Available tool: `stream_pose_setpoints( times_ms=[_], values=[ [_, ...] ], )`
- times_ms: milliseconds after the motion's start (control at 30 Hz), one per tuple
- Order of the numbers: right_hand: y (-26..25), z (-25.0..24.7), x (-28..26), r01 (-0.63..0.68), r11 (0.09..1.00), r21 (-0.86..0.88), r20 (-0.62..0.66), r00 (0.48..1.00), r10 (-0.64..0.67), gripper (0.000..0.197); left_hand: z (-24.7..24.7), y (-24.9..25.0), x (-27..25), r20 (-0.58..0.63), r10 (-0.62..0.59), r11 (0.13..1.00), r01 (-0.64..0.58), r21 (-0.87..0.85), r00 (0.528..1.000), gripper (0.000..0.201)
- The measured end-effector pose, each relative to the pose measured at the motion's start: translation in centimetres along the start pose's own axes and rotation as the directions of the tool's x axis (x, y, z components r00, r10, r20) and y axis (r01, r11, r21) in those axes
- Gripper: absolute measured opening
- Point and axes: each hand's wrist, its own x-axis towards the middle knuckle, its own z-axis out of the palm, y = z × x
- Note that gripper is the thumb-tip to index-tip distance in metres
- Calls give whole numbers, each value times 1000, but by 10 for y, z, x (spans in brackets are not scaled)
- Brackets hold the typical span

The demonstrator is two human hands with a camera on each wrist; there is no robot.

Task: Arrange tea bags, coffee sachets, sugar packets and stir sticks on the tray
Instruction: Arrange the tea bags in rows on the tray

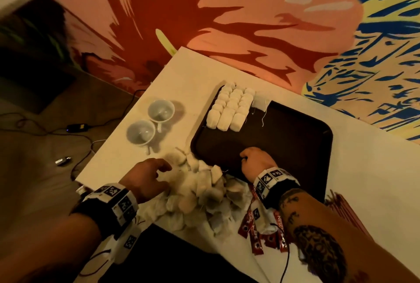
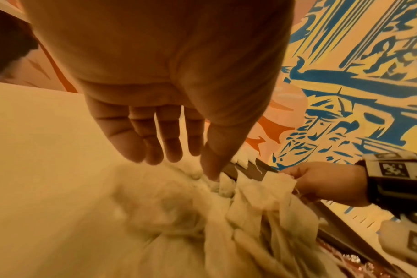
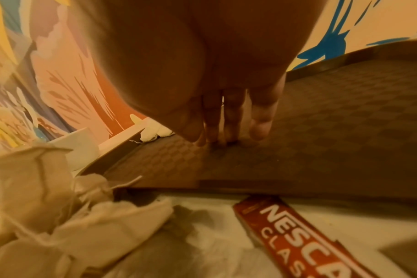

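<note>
Tray (image 1: 295,137), dark brown and rectangular, lies on the white table (image 1: 181,73), its long axis running from the table's near edge toward the far corner. Arranged tea bags (image 1: 229,110) fill the tray's far left corner in three close rows, each row running parallel to the tray's left rim. One further bag (image 1: 260,101) lies just beside them against the far rim. Loose tea bags (image 1: 200,189) are heaped on the table at the tray's near left corner, some overlapping its rim. Red coffee sachets (image 1: 261,232) lie at the table's near edge, ends hanging over it. Left hand (image 1: 145,176) hovers over the heap, fingers spread and relaxed, holding nothing. Right hand (image 1: 256,161) rests on the tray near its near rim, fingers straight, fingertips (image 3: 259,129) touching the tray floor. Two white cups (image 1: 150,121) stand near the table's left edge.
</note>
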Motion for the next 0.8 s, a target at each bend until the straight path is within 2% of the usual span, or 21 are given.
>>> stream_pose_setpoints(
  times_ms=[100,167,267,333,433,533,667,800],
  values=[
    [2,2,2,-10,1000,-11,6,1000,10,37,12,-19,-13,-4,-31,995,31,91,1000,89],
    [1,3,2,-10,1000,-25,2,1000,10,37,27,-29,-24,59,-38,985,27,169,998,122],
    [1,5,2,-8,999,-43,-12,1000,8,36,54,-34,-32,83,7,950,-33,311,997,140],
    [1,7,0,-9,998,-60,-25,1000,8,34,68,-34,-29,57,38,940,-55,337,998,134],
    [1,7,-1,-12,998,-60,-42,999,9,33,71,-27,-18,65,45,963,-60,262,997,113],
    [0,7,-2,-14,998,-60,-42,999,11,32,62,-19,-6,48,65,976,-74,207,997,90],
    [-1,5,-3,-8,998,-56,-39,999,6,31,45,-5,9,60,122,968,-132,213,991,55],
    [-1,3,-5,2,998,-64,-28,1000,-3,30,28,4,16,64,131,971,-141,193,989,40]
  ],
)
